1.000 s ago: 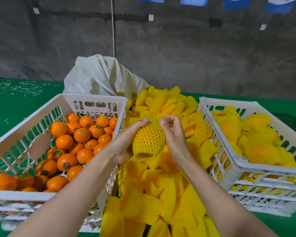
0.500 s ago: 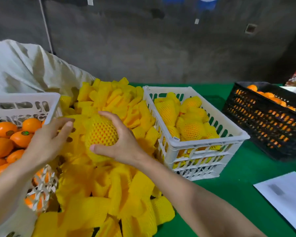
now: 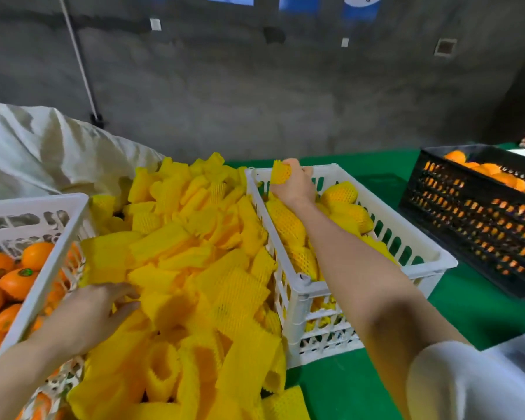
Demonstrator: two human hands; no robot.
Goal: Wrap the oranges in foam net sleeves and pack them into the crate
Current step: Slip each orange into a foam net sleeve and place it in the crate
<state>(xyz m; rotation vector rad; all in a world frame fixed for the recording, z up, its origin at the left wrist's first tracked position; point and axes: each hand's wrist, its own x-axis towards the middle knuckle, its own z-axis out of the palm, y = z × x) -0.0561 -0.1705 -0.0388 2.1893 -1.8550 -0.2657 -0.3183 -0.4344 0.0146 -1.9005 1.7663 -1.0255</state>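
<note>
The right hand (image 3: 291,184) reaches over the far left corner of the white packing crate (image 3: 385,225), fingers curled down around a netted orange (image 3: 281,172). Only the yellow mesh end pokes out above the knuckles; the fruit itself is hidden under the hand. The right forearm crosses the crate's near left side and covers part of its load. Around the arm, wrapped oranges (image 3: 341,192) lie packed against one another inside the crate, some pressing on the slotted walls.

The left hand (image 3: 88,310) lies low on the heap of loose foam net sleeves (image 3: 194,268), fingers straight and slightly spread, the tips touching the yellow mesh and pinching nothing. This heap fills the whole gap between the two white crates and leans on both walls, spilling toward the near table edge.

At the left, a second white crate (image 3: 46,253) holds bare oranges (image 3: 12,280), several with green stickers; its wall stands just beside the left wrist. Behind the heap slumps a pale woven sack (image 3: 43,153), touching the back of the sleeves. To the right, well apart from the packing crate, a black crate (image 3: 467,219) holds more unwrapped oranges (image 3: 482,169). All of it sits on a green table cover (image 3: 361,386) in front of a grey concrete wall (image 3: 255,95), with a thin pipe (image 3: 79,62) running down the wall at the left. A white short sleeve (image 3: 455,383) shows on the right upper arm.
</note>
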